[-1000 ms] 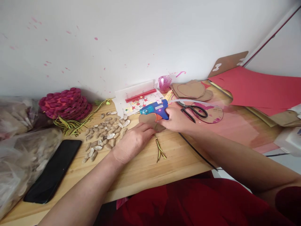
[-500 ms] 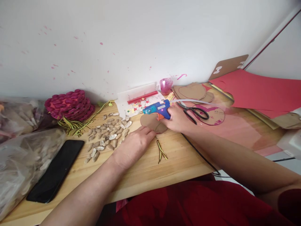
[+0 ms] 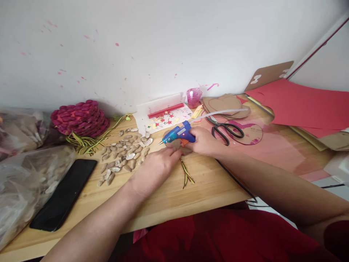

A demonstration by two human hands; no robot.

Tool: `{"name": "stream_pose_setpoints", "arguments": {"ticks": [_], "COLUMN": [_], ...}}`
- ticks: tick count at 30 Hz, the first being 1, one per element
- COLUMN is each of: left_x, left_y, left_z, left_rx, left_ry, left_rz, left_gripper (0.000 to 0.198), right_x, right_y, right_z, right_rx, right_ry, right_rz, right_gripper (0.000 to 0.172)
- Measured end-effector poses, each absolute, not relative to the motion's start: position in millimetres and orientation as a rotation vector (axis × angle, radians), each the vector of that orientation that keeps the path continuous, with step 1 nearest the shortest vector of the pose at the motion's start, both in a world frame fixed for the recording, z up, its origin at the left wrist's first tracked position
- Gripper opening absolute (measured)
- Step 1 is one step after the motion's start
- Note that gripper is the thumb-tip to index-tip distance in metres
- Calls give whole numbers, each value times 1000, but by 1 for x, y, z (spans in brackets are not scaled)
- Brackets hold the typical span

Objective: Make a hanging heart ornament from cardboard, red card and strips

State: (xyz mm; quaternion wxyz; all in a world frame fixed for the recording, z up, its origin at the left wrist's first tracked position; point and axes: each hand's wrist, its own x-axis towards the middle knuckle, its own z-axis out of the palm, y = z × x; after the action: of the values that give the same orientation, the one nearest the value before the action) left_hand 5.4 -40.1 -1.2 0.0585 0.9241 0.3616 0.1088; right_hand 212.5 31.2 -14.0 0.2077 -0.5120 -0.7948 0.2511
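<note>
My right hand (image 3: 205,142) grips a blue hot glue gun (image 3: 177,133) with an orange trigger. Its nozzle points left and down at a small brown cardboard piece (image 3: 176,145) lying on the wooden table (image 3: 163,196). The fingers of my left hand (image 3: 155,167) lie flat on the near edge of that cardboard piece, pressing it down. A thin green and yellow strip (image 3: 186,174) lies just right of my left hand. The gun's black cord (image 3: 234,179) runs off the table's front edge.
Several peanut shells (image 3: 122,154) are scattered left of my hands. A black phone (image 3: 64,193), plastic bags (image 3: 24,174) and a dark red shell flower (image 3: 79,118) lie at the left. Black scissors (image 3: 226,129), cardboard hearts (image 3: 225,104), a pink cup (image 3: 193,97), star sticker sheet (image 3: 163,118) and red paper (image 3: 305,103) are behind and right.
My right hand has tilted the glue gun so that its nozzle dips down to the cardboard piece. My left hand has stayed on the cardboard.
</note>
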Motion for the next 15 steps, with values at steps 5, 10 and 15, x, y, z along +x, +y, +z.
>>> {"name": "stream_pose_setpoints", "arguments": {"ticks": [5, 10, 15], "left_x": [19, 22, 20], "left_y": [-56, -58, -59], "left_z": [-6, 3, 9], "left_rx": [2979, 2927, 2905], "left_ry": [1323, 1281, 1268], "left_rz": [23, -58, -97], "left_gripper": [44, 51, 53], "right_x": [208, 212, 221], "right_y": [31, 33, 37], "right_z": [-12, -9, -7], "right_rx": [-1501, -1566, -1544], "right_ry": [-2248, -2236, -2167], "right_rz": [654, 649, 757], "right_gripper": [12, 14, 14]}}
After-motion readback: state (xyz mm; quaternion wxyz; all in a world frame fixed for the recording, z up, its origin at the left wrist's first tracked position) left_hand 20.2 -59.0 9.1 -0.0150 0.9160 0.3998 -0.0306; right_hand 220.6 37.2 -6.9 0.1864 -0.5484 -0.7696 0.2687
